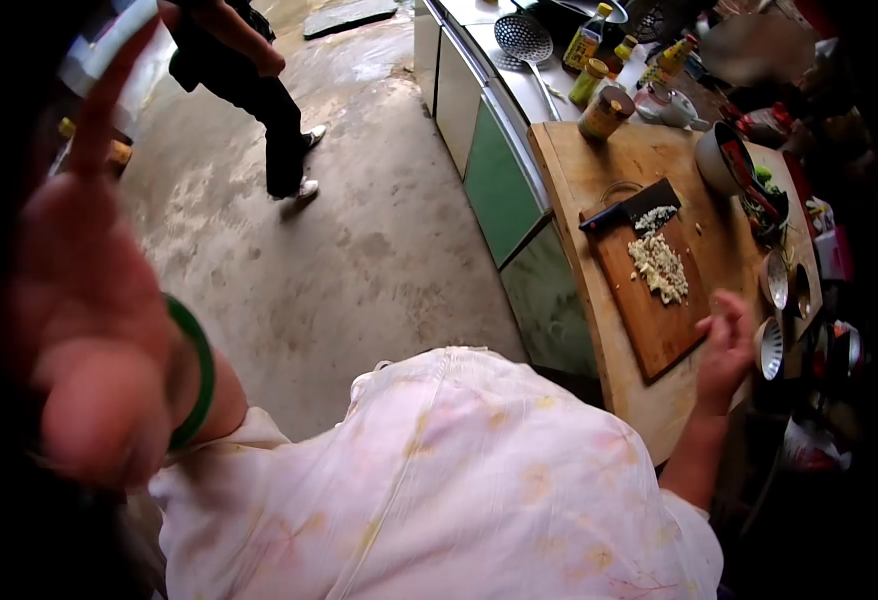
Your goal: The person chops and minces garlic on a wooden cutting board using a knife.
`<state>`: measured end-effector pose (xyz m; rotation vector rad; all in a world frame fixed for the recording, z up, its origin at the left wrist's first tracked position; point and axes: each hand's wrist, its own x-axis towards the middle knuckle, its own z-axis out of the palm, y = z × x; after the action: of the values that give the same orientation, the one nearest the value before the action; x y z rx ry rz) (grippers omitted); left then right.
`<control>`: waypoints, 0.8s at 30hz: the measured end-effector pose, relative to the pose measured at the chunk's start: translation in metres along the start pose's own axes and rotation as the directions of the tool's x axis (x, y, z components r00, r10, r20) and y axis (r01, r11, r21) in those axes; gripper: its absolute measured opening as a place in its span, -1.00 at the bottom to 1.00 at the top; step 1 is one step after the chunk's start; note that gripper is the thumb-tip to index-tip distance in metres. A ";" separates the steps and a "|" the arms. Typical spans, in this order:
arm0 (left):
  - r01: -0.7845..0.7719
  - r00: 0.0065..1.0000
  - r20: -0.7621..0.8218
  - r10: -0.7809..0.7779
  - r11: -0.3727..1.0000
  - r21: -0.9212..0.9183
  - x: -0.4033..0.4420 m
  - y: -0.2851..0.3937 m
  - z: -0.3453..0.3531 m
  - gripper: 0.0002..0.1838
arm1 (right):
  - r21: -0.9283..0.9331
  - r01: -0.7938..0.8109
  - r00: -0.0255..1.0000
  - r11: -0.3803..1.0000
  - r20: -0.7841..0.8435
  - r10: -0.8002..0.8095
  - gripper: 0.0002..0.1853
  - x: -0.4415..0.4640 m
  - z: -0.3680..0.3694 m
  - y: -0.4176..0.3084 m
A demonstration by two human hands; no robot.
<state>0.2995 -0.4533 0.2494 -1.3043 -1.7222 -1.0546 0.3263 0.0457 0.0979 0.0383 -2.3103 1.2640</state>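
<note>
My left hand (99, 310) is raised close to the camera at the left, fingers apart and nothing in it; a green bangle (196, 370) circles the wrist. Over the right edge of the brown cutting board (659, 335), my right hand (727, 340) hovers with its fingers loosely curled; whether anything small is between them cannot be made out. Chopped pale pieces (659, 268) lie on the board. A cleaver (649, 204) with a dark handle rests across the board's far end, with more chopped bits on its blade.
Jars and bottles (605, 112) and a slotted ladle (525, 40) stand or lie beyond the board. Bowls (725, 160) and small metal dishes (769, 347) are at the right. A person in dark trousers (281, 145) stands on the concrete floor (379, 250), upper left.
</note>
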 end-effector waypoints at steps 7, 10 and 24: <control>-0.049 0.974 0.225 0.041 0.998 0.029 -0.036 0.059 -0.125 -0.60 | -0.152 0.638 0.765 0.755 0.242 -0.597 -0.49 0.019 0.030 -0.230; -0.062 0.957 0.285 0.047 0.997 0.046 -0.047 0.083 -0.165 -0.60 | -0.172 0.853 0.514 0.493 0.439 -0.737 -0.49 0.002 0.055 -0.301; -0.120 0.921 0.377 0.097 0.992 0.037 -0.046 0.127 -0.211 -0.60 | -0.079 0.888 0.436 0.452 0.454 -0.777 -0.48 -0.044 0.082 -0.345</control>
<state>0.4475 -0.6437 0.3172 -1.6223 -1.9132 -0.7149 0.4194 -0.2245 0.3118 1.2814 -2.1796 0.3392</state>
